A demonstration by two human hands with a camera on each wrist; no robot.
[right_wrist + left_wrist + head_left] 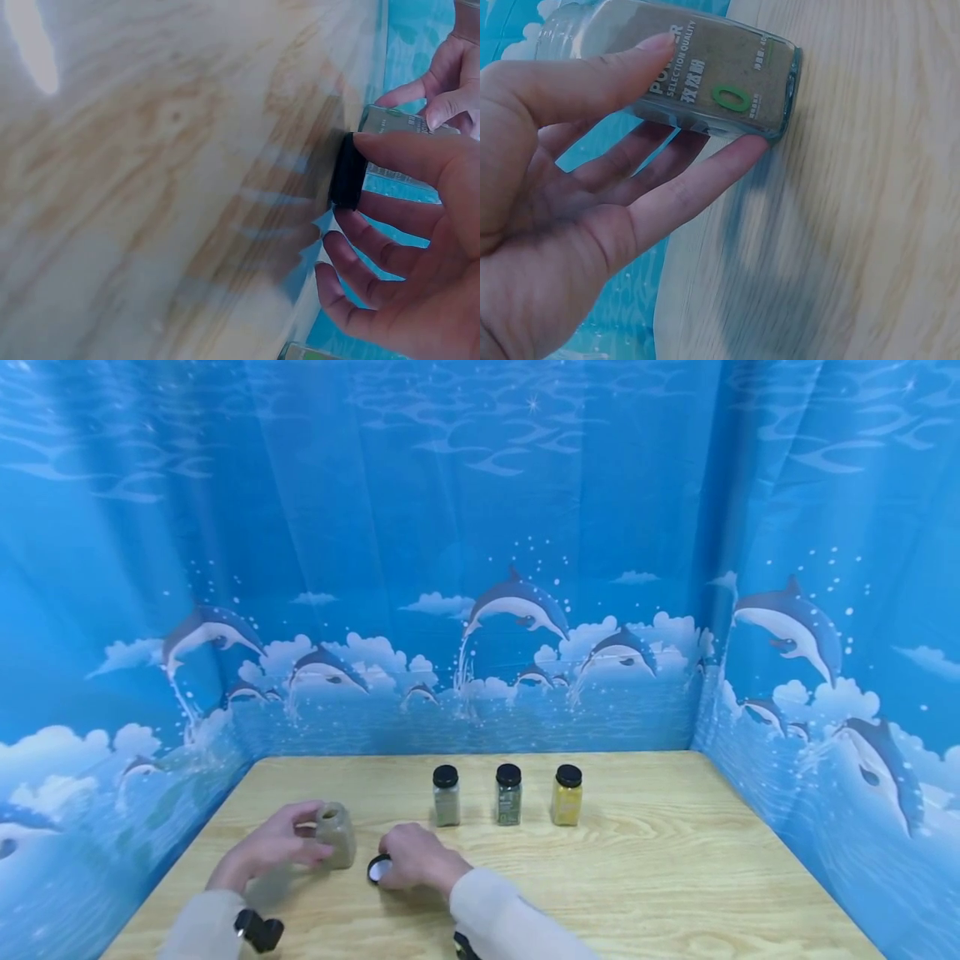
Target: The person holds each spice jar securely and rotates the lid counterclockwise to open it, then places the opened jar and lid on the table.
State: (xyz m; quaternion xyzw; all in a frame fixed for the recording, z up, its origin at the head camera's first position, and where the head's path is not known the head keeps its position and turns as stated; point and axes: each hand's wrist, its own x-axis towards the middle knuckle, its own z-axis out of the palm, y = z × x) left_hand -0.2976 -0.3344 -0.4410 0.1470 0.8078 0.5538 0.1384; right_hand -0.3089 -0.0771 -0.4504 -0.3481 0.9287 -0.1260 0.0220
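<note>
My left hand [272, 845] holds an uncapped square glass spice jar [340, 838] at the left of the table. Brownish powder fills most of it, and its printed label shows in the left wrist view, where the thumb lies across the jar [735, 60] and the other fingers are along its side. The jar stands upright, its mouth bare. To its right, my right hand [417, 855] pinches a round black lid [379, 869] between thumb and fingers, low over the table. The lid's white inside faces up toward the head camera. From the right wrist, only its black side [348, 172] shows.
Farther back on the wooden table [637, 877] stand three capped spice jars in a row: one greyish-green [447, 797], one dark green [508, 796], one yellow [567, 796]. A blue dolphin-print curtain [480, 527] encloses the back and both sides.
</note>
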